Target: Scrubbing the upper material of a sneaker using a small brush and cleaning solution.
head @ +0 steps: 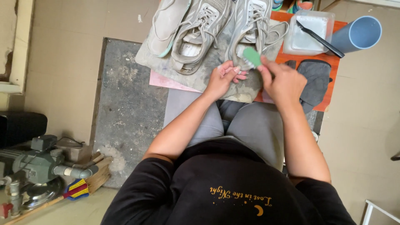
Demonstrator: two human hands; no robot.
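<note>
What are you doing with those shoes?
A seated person is scrubbing a grey sneaker with a small green brush, held in the right hand. The left hand rests at the near end of that shoe. Two more grey shoes lie beside it on a dirty cloth. A clear plastic tub with a black brush across it sits further right, next to a dark rag.

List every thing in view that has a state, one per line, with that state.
Green brush: held in right hand, bristles against the shoe.
Right shoe: laced, lying on the dirty cloth.
Left hand: fingers at the shoe's end.
Middle shoe: laced, insole out.
Insole: loose, beside it.
Plastic tub: open, black brush across its rim.
</note>
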